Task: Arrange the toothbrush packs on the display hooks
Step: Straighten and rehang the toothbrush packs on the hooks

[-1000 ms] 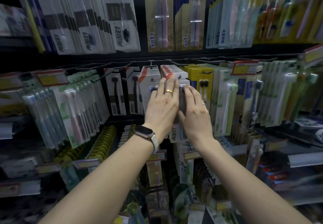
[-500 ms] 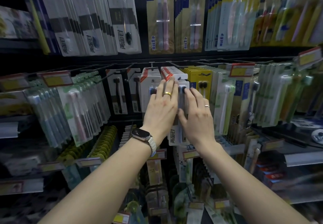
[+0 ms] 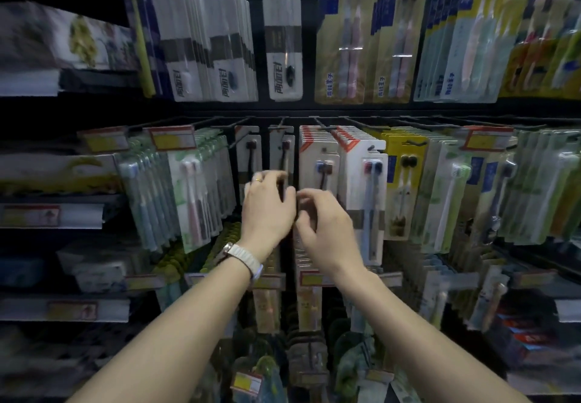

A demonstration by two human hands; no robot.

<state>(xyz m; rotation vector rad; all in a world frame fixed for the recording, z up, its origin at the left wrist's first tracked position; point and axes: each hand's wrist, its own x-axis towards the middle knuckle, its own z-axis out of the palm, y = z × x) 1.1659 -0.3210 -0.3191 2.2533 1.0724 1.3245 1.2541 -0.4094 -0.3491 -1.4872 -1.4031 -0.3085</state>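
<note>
Toothbrush packs [image 3: 361, 182] already hang in tidy rows on the display hooks [image 3: 323, 125] of the middle tier, so I judge most of the arranging done here: the two white, red-cornered stacks sit square and pushed back. What looks left is the thin pair of hooks to their left, where only a few dark-brush packs [image 3: 248, 157] hang. My left hand [image 3: 267, 210] and right hand [image 3: 327, 229] meet just in front of those packs, fingers curled in toward each other; the blur hides whether they pinch a pack or nothing, so I cannot tell. Readable writing is scarce: the grey-and-white packs on the upper tier [image 3: 279, 78] carry large Chinese characters down their lower ends, and the yellow ones beside them have small blue Chinese lettering. Price tags [image 3: 171, 138] are too smeared to read.
</note>
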